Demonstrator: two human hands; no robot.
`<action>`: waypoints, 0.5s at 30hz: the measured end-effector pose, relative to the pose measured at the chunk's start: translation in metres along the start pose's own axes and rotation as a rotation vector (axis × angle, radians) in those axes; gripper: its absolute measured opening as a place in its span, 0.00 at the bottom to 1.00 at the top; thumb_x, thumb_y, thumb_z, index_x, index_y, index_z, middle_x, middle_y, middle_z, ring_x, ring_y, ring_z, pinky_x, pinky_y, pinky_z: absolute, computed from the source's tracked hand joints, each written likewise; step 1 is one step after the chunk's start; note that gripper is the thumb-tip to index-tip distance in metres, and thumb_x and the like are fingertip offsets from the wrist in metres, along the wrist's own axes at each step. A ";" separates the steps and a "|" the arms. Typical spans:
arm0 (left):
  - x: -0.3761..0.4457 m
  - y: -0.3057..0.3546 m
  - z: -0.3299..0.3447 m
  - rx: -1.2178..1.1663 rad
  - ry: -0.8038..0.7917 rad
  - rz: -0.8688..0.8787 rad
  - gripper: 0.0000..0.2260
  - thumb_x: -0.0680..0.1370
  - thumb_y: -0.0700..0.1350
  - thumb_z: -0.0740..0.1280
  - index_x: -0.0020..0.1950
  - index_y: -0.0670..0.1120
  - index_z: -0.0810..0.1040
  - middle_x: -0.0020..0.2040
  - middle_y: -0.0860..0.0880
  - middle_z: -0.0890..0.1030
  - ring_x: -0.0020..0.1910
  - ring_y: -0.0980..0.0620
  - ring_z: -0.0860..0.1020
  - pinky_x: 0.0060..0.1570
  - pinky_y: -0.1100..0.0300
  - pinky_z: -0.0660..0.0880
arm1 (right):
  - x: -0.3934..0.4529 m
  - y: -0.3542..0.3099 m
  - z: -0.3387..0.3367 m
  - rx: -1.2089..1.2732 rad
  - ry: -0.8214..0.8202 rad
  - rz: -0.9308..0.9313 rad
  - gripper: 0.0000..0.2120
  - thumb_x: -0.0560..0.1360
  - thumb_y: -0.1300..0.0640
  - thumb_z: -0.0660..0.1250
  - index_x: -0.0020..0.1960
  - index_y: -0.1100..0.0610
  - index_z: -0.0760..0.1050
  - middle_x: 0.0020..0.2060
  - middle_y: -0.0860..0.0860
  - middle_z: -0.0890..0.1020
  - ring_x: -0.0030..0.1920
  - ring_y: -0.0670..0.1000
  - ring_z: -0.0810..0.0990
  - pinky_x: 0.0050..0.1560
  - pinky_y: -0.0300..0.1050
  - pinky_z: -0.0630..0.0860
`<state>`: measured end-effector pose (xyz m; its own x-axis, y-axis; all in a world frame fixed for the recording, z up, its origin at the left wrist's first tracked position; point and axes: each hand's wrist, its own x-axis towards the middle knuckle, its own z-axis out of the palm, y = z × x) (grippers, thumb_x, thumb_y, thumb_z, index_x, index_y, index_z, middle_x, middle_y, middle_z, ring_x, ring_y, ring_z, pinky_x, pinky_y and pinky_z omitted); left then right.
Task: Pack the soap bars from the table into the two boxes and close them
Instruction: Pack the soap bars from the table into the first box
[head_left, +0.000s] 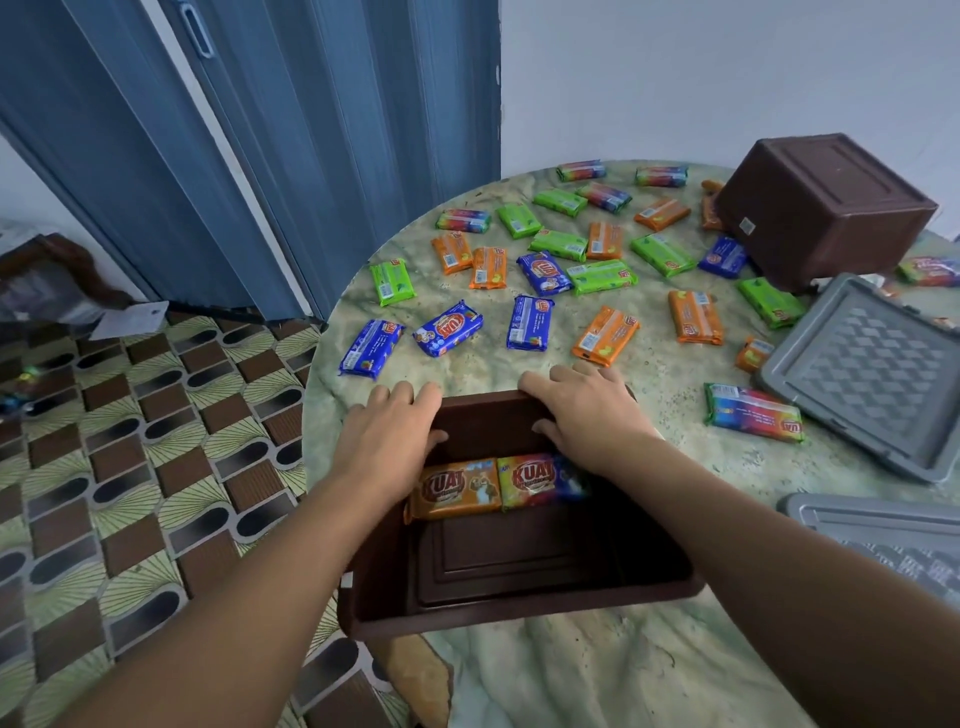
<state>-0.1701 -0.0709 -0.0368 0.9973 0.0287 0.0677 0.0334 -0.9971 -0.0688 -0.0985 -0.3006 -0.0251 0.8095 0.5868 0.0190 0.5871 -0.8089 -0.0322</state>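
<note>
The far rim of the open brown box (519, 571) is gripped by both hands: the left hand (389, 431) is hooked over its far left corner and the right hand (582, 415) over its far right corner, fingers outside and thumbs curled inside against the wall. Two soap bars are already laid side by side on the box floor against the far wall, an orange bar (454, 491) and a multicoloured bar (540, 480); the rest of the floor is bare.

The near left corner of the box is seen to overhang the edge of the desk (675, 519). If the box were pulled further toward the body or to the left, it would probably tip off onto the tiled floor (130, 467), and the two bars would be spilled.

Most of the bars are scattered across the far half of the desk, among them a blue bar (448, 328) just beyond the hands. A box pushed forward could sweep these ahead of it, and those near the rim could be knocked off.

The second brown box (826, 208) is propped tilted at the far right, bottom up, on some bars; it could slip if those bars were drawn out. Two grey lids (872, 374) lie at the right; one is cut off by the frame.
</note>
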 end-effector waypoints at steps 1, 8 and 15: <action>0.004 -0.002 0.001 -0.002 -0.004 0.002 0.17 0.81 0.60 0.64 0.60 0.50 0.67 0.57 0.48 0.76 0.57 0.44 0.74 0.46 0.49 0.72 | 0.003 -0.001 0.000 0.000 0.003 0.003 0.18 0.80 0.45 0.68 0.66 0.45 0.66 0.56 0.50 0.78 0.60 0.57 0.75 0.61 0.55 0.69; 0.036 -0.029 0.005 -0.006 -0.034 0.044 0.16 0.80 0.60 0.64 0.58 0.50 0.68 0.55 0.48 0.77 0.56 0.44 0.75 0.47 0.49 0.74 | 0.035 -0.006 0.000 0.025 -0.030 0.043 0.18 0.80 0.46 0.68 0.67 0.44 0.65 0.59 0.51 0.78 0.62 0.56 0.74 0.64 0.57 0.69; 0.077 -0.080 0.012 0.010 -0.048 0.085 0.22 0.80 0.61 0.64 0.67 0.50 0.67 0.60 0.47 0.77 0.60 0.44 0.74 0.50 0.49 0.75 | 0.087 -0.031 0.004 0.016 -0.030 0.093 0.19 0.80 0.47 0.68 0.67 0.45 0.65 0.58 0.51 0.78 0.61 0.57 0.74 0.61 0.57 0.69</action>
<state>-0.0955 0.0118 -0.0383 0.9985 -0.0522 0.0138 -0.0509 -0.9953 -0.0820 -0.0459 -0.2244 -0.0264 0.8599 0.5103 -0.0146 0.5091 -0.8593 -0.0486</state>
